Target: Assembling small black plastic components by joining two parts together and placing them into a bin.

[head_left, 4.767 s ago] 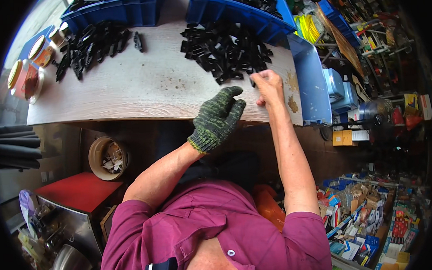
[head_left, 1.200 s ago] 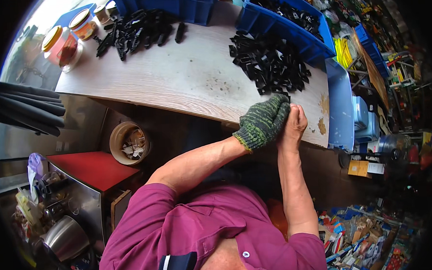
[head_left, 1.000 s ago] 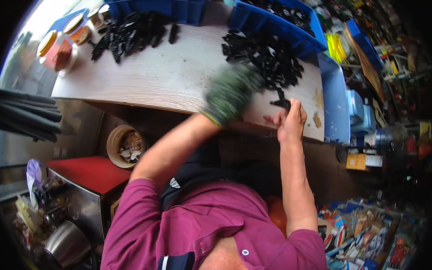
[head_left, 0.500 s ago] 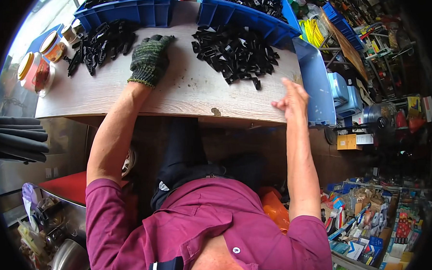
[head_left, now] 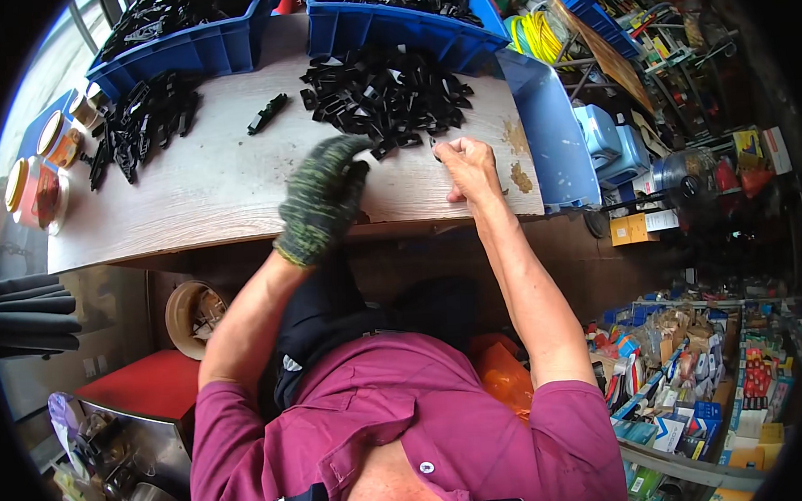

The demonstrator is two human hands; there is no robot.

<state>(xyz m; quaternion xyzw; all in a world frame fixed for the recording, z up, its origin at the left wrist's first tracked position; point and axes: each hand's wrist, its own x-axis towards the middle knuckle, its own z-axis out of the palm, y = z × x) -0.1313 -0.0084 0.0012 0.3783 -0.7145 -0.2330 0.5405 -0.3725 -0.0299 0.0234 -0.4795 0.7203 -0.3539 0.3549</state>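
Note:
My left hand (head_left: 325, 198), in a dark green speckled knit glove, hovers over the near edge of the table. Its fingers are curved, with a gap between them and the thumb, and I see nothing in it. To the right, my bare right hand (head_left: 472, 167) pinches a small black plastic part at the near edge of a heap of black plastic parts (head_left: 390, 99); the fingers cover most of it. One longer black plastic piece (head_left: 268, 114) lies alone mid-table. More long black pieces (head_left: 145, 123) are heaped at the left.
Two blue crates, left (head_left: 182, 56) and right (head_left: 400, 28), hold black parts at the table's back. Lidded jars (head_left: 36, 195) stand at the left edge. A light-blue bin (head_left: 552, 132) adjoins the table's right end. A round tub (head_left: 189, 318) sits below the table.
My left hand has come back toward me and right, uncovering the lone black piece. My right hand has moved left to the heap and closed its fingertips on a part. The view has shifted.

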